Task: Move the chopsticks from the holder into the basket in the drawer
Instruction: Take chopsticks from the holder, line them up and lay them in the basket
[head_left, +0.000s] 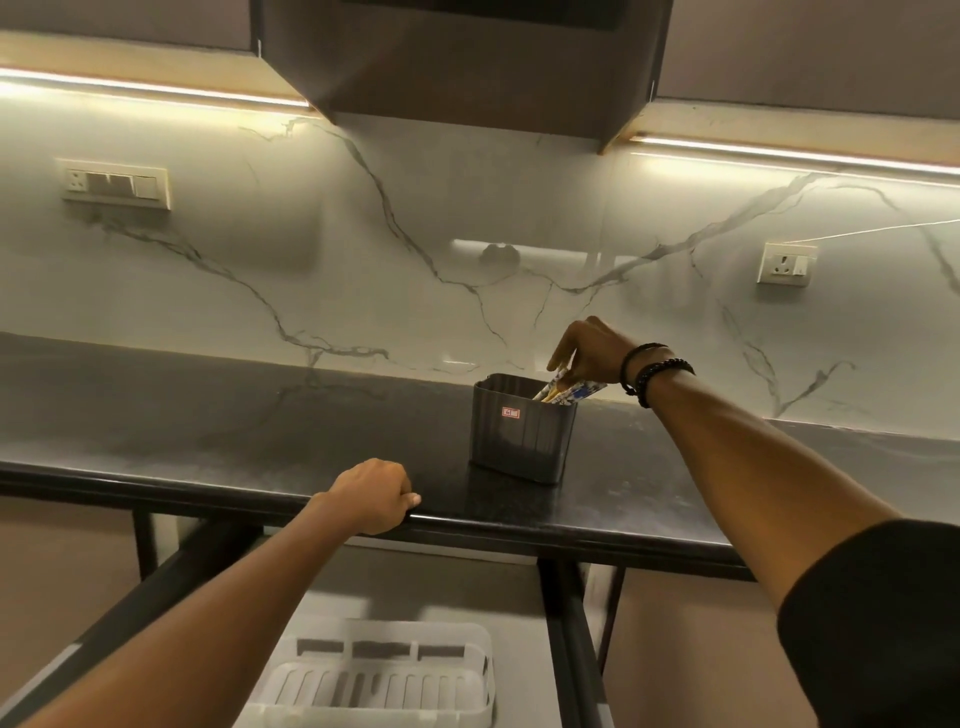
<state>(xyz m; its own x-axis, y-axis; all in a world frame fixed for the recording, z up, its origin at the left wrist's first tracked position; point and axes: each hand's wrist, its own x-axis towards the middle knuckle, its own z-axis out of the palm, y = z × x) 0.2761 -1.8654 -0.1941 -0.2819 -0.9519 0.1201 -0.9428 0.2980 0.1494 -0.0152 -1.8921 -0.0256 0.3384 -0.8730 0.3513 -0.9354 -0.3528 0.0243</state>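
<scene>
The dark desk (260, 415) ran across in front of both hands, and under its front edge the open drawer (519, 623) held the white basket (457, 631), below the left hand (376, 496), whose fingers curled over that edge. The grey holder (522, 431) stood just beyond, under the right hand (587, 353). That hand pinched the tops of the chopsticks (569, 393), which leaned up and rightward, so lifting along that slant, then back over the edge, looked unobstructed.

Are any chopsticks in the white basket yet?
No, the basket shows none; the chopsticks lean in the grey holder, gripped by the right hand.
</scene>
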